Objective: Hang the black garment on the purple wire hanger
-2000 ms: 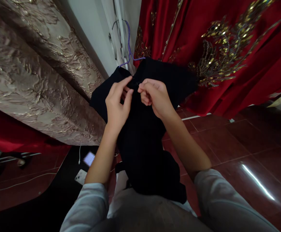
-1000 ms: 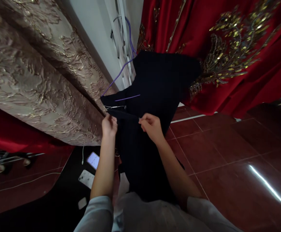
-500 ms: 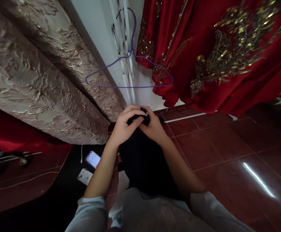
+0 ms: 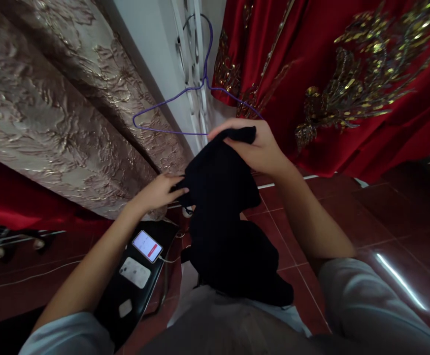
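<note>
A piece of black cloth, which looks like a garment, is stretched between my two hands and hangs down over my lap. My right hand grips its upper right edge, fingers behind and thumb in front. Lower down, my left hand pinches the cloth's left side. Behind and above them hangs a purple wire hanger with nothing on it; my right hand covers its lower right corner in view. The garment's exact kind cannot be made out.
Beige embossed curtains hang on the left, red cloth with gold sequins on the right. A white rack stands between. On a black seat lie a lit phone with a cable, a white phone and a small white square.
My hands have moved apart from a bunched hold: the right went up and right, the left went left and down. The black cloth is now spread out and raised between them.
</note>
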`<state>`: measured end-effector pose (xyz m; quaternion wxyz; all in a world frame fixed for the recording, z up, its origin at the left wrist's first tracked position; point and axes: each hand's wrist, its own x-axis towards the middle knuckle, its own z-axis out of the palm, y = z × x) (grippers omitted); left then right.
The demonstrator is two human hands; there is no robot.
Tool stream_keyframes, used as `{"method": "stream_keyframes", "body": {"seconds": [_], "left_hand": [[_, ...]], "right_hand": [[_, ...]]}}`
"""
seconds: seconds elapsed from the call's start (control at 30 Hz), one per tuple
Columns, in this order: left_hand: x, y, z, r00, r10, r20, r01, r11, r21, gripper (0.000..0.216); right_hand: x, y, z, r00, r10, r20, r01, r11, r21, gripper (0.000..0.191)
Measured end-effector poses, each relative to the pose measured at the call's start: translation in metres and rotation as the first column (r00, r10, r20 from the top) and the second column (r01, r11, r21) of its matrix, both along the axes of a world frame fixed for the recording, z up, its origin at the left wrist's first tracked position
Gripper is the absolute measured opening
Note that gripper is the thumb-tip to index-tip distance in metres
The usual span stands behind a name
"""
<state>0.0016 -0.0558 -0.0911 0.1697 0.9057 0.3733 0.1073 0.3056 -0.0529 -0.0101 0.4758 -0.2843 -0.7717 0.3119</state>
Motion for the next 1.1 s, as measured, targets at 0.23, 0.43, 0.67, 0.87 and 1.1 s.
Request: {"method": "stream_keyframes", "body": {"seconds": [0.23,0.43,0.67,0.87,1.1], "left_hand": [[-0.058,0.011,0.025,0.896,0.298,-0.329,-0.333,0.942,-0.052,0.05],[-0.068,0.013,0.032,0.932,0.355,-0.077,-0.353,0.935,0.043,0.037],[-0.011,0.036,0.083,0.869,0.179,0.461,-0.349,0.882,0.317,0.012],[0.027,0.056,0.097,0.88,0.068,0.47,-0.272,0.884,0.381,0.037],[0.019,0.067,0.102,0.843,0.174,0.51,-0.342,0.904,0.257,0.017]], "right_hand": [[-0.022,0.096,-0.078,0.954,-0.299,0.021,0.3,0.951,-0.073,0.025],[0.023,0.076,-0.082,0.928,-0.366,0.075,0.37,0.927,-0.058,0.028],[0.041,0.045,-0.065,0.928,-0.373,-0.008,0.371,0.926,-0.075,0.031],[0.054,0.007,-0.053,0.979,-0.202,0.029,0.201,0.979,0.041,0.037],[0.133,0.018,-0.012,0.848,-0.529,0.03,0.527,0.848,0.056,0.044]]}}
